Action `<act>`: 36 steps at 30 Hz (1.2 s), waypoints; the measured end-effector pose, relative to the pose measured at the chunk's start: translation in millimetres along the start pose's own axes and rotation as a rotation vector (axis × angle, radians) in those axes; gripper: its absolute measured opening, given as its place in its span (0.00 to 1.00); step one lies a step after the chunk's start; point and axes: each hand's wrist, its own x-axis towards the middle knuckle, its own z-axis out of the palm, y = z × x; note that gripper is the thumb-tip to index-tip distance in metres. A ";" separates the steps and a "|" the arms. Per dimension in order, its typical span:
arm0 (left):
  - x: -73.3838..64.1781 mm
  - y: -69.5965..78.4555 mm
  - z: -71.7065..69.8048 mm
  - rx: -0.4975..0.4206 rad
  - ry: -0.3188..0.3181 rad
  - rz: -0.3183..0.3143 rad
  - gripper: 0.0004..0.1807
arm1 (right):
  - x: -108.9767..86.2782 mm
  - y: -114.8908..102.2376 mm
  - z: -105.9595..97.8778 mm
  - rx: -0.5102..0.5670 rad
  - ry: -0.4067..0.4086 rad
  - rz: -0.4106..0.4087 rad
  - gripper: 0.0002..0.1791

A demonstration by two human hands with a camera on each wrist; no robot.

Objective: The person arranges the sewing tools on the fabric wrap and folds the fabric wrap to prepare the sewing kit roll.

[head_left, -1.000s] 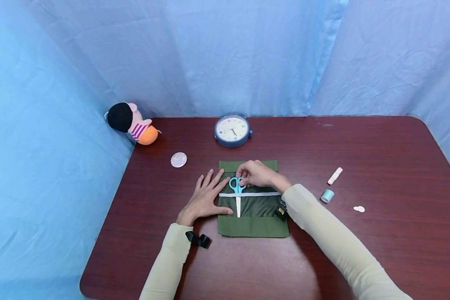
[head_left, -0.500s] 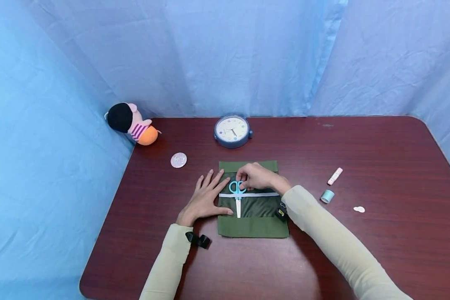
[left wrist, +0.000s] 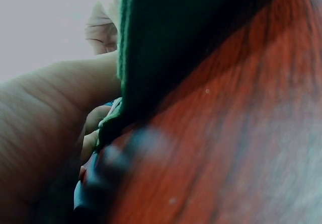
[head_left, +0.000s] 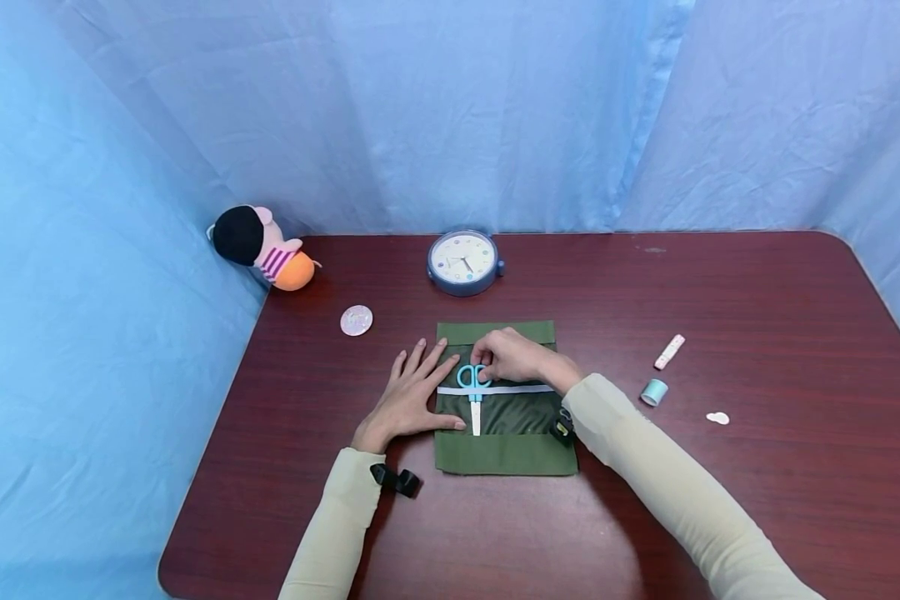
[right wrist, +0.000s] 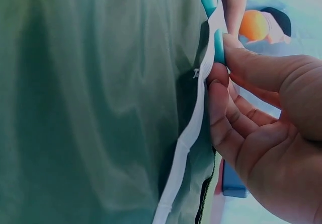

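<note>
A green fabric organizer lies flat and unfolded, with a white elastic band across its middle. Scissors with turquoise handles run under the band, blades pointing toward the person. My right hand pinches the right handle loop between thumb and fingers. In the right wrist view, the right hand grips the turquoise handle right beside the white band. My left hand rests with spread fingers over the organizer's left edge, holding nothing.
Behind the organizer stands a round blue clock. A plush toy and a shiny round disc are at the left. Right of the organizer lie a pale patterned stick, a light-blue spool and a small white piece.
The right hand has slid the scissors slightly toward the person, so turquoise now shows below the white band. The left hand has stayed in place.
</note>
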 end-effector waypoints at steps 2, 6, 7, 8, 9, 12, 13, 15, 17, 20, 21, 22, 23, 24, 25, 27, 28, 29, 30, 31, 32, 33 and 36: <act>-0.2 0.4 -0.2 -0.004 0.003 0.001 0.58 | -0.2 -0.7 -0.3 -0.001 -0.001 0.004 0.07; -0.8 0.9 -0.2 -0.012 0.008 0.001 0.58 | -1.6 -0.2 -1.4 -0.006 0.008 -0.001 0.11; -1.1 0.8 -0.2 -0.011 0.012 0.004 0.58 | -2.4 -0.2 -2.2 -0.008 0.014 -0.003 0.13; -1.4 0.7 -0.1 -0.012 0.016 0.006 0.58 | -3.4 -0.2 -3.3 -0.010 0.019 -0.005 0.14; -1.7 0.7 -0.1 -0.012 0.017 0.007 0.58 | -4.5 -0.5 -4.6 -0.008 0.026 -0.005 0.15; -2.6 0.8 -0.6 -0.013 0.026 0.011 0.58 | -8.5 -1.7 -10.2 -0.017 0.057 -0.010 0.15; -2.8 1.0 -0.9 -0.014 0.024 0.009 0.58 | -10.2 -2.0 -12.4 -0.018 0.068 -0.010 0.15; -3.0 1.2 -1.4 -0.015 0.021 0.005 0.58 | -14.4 -1.8 -17.1 -0.030 0.095 -0.013 0.14; -2.9 1.4 -1.6 -0.017 0.021 0.003 0.58 | -20.3 -0.7 -22.3 -0.045 0.122 -0.022 0.13; -1.9 1.6 -1.5 -0.024 0.015 -0.002 0.58 | -31.6 3.2 -30.0 -0.050 0.165 -0.023 0.14; -1.6 1.8 -1.5 -0.027 0.018 0.000 0.58 | -36.3 4.8 -32.4 -0.049 0.180 -0.023 0.14; -1.3 1.7 -1.4 -0.030 0.016 -0.003 0.58 | -41.0 6.7 -34.9 -0.045 0.197 -0.023 0.14; -1.1 1.5 -1.3 -0.032 0.014 -0.004 0.58 | -45.7 9.1 -37.2 -0.044 0.215 -0.026 0.15; -0.7 1.4 -1.2 -0.032 0.012 -0.005 0.58 | -50.6 11.7 -39.4 -0.042 0.233 -0.024 0.15; -0.4 1.2 -1.2 -0.030 0.008 -0.007 0.58 | -55.8 14.5 -41.7 -0.039 0.250 -0.022 0.15; -0.1 0.9 -1.2 -0.031 0.011 -0.005 0.58 | -66.9 20.4 -46.1 -0.026 0.279 -0.009 0.15; 0.1 0.9 -1.1 -0.032 0.010 -0.005 0.58 | -72.4 23.9 -48.3 -0.020 0.291 0.001 0.14; 0.1 0.9 -1.3 -0.031 0.011 -0.004 0.58 | -77.9 27.4 -50.2 -0.016 0.302 0.011 0.14; 0.0 0.9 -1.3 -0.030 0.014 -0.002 0.58 | -83.8 30.7 -51.9 -0.010 0.311 0.027 0.14; -0.1 0.9 -1.5 -0.027 0.014 -0.002 0.58 | -89.8 34.3 -53.4 -0.009 0.321 0.039 0.14; -0.3 1.0 -1.5 -0.028 0.015 -0.001 0.58 | -95.8 37.8 -54.8 -0.007 0.330 0.055 0.14; -0.4 1.0 -1.4 -0.025 0.014 0.000 0.58 | -101.8 41.5 -55.8 -0.008 0.338 0.071 0.14; -1.0 0.5 -0.6 -0.024 0.008 -0.001 0.59 | -119.3 50.8 -57.9 -0.015 0.364 0.118 0.14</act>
